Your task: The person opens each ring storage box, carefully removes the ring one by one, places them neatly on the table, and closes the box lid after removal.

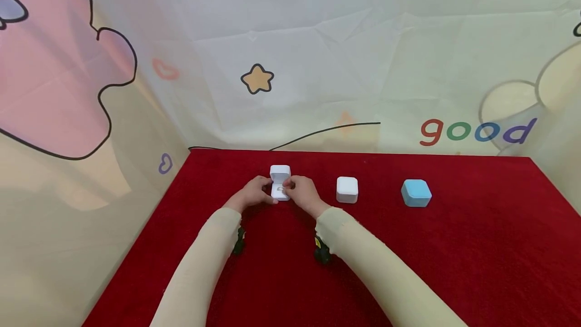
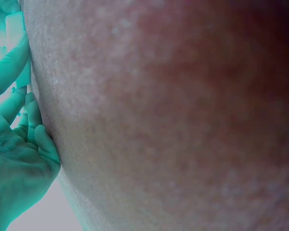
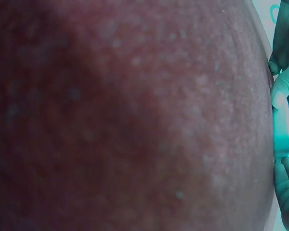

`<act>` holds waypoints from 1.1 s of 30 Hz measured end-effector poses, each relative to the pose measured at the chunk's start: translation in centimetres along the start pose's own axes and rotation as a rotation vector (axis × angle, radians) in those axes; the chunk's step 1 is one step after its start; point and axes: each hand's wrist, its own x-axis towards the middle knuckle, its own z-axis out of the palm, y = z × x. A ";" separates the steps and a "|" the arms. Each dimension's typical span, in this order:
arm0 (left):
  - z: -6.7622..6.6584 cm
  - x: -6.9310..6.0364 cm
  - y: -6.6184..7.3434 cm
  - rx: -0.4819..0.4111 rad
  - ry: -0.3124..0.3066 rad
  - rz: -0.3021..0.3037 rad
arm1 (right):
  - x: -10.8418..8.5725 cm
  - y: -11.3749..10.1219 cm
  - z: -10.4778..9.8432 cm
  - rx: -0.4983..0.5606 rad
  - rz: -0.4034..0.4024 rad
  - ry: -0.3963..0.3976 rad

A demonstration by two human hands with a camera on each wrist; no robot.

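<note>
A small white ring box [image 1: 280, 171] stands on the red cloth with its lid raised. A ring [image 1: 280, 189] sits in its white lining. My left hand [image 1: 251, 194] holds the box from the left, thumb at the front corner and fingers along the side. From the right, my right hand [image 1: 303, 195] reaches over the box, pinching at the ring with thumb and forefinger; its fingertips partly cover the lining. Both wrist views are mostly filled by blurred red cloth, with hands and a pale part of the box at the edge.
A closed white box [image 1: 347, 189] stands to the right of the hands, and a light blue box [image 1: 416, 193] farther right. Red cloth [image 1: 277, 281] covers the table. A printed pale curtain [image 1: 308, 74] hangs behind it and along the left.
</note>
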 end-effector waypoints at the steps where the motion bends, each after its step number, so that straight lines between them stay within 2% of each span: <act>1: 0.0 0.0 0.0 0.000 -0.001 -0.002 | 0.0 0.0 0.0 -0.006 0.000 0.002; 6: 0.0 0.1 -0.1 0.002 -0.001 -0.016 | 0.2 0.0 0.2 -0.057 -0.019 0.002; 13: 0.1 0.1 -0.2 -0.002 -0.007 -0.008 | 0.3 -0.2 0.2 -0.103 -0.039 -0.003; 21: -0.1 -0.2 0.2 -0.011 -0.006 -0.052 | 0.4 -0.5 0.0 -0.176 -0.098 -0.008; 33: -0.1 0.1 0.0 -0.007 -0.006 -0.053 | 0.5 -0.4 -0.2 -0.157 -0.078 0.001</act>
